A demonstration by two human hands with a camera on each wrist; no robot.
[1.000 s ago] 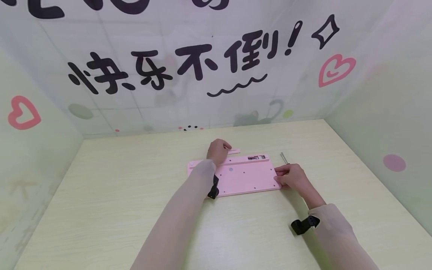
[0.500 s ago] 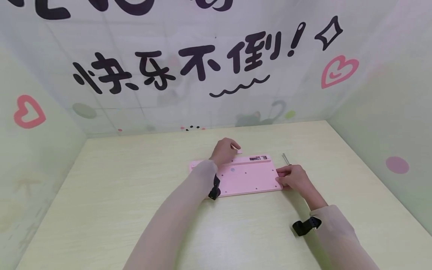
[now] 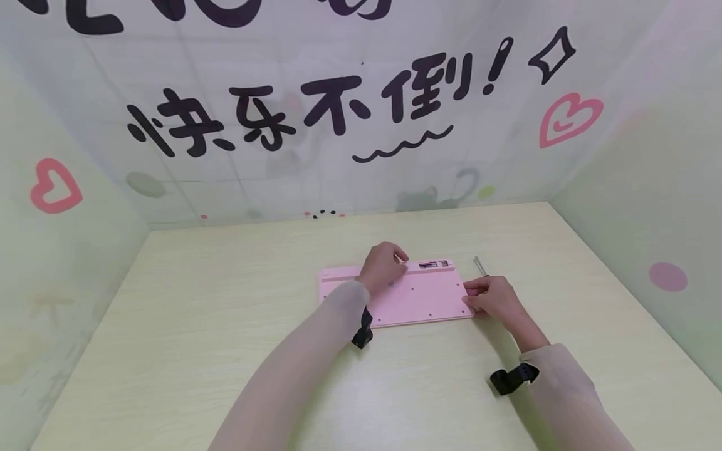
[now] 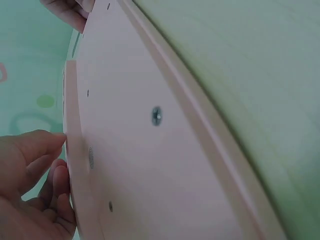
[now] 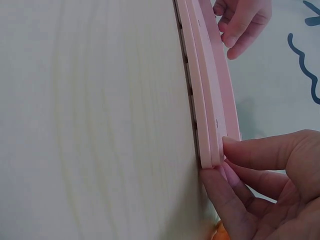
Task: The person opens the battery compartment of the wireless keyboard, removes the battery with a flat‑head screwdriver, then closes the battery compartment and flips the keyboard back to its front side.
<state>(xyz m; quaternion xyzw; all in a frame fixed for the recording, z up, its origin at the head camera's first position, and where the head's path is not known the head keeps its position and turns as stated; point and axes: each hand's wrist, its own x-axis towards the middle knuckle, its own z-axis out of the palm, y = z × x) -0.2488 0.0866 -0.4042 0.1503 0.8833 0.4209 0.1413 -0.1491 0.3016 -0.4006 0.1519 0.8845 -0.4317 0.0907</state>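
Your right hand (image 3: 492, 295) is pinching the right end of the pink keyboard (image 3: 420, 297), thumb on its upturned back and bent fingers underneath, so there's only the board's thickness between them. The keyboard is lying face down on the pale table (image 3: 197, 351), roughly in the middle, its raised bar (image 3: 338, 274) running along the far edge. Over there your left hand (image 3: 383, 266) is hooking in from beyond that bar: thumb and fingers are bending close together, and the left wrist view is showing fingertips touching the bar's edge. Whether they're pinching anything small, I cannot tell. Just to the right of those fingers, a dark-marked patch (image 3: 433, 265) is showing on the bar. Screws (image 4: 157, 116) are dotting the flat back. Behind your right hand, a metal shaft (image 3: 480, 265) is poking out, its lower end hidden. Down in the right wrist view, something orange (image 5: 220, 233) is peeking up under your fingers, mostly cut off.
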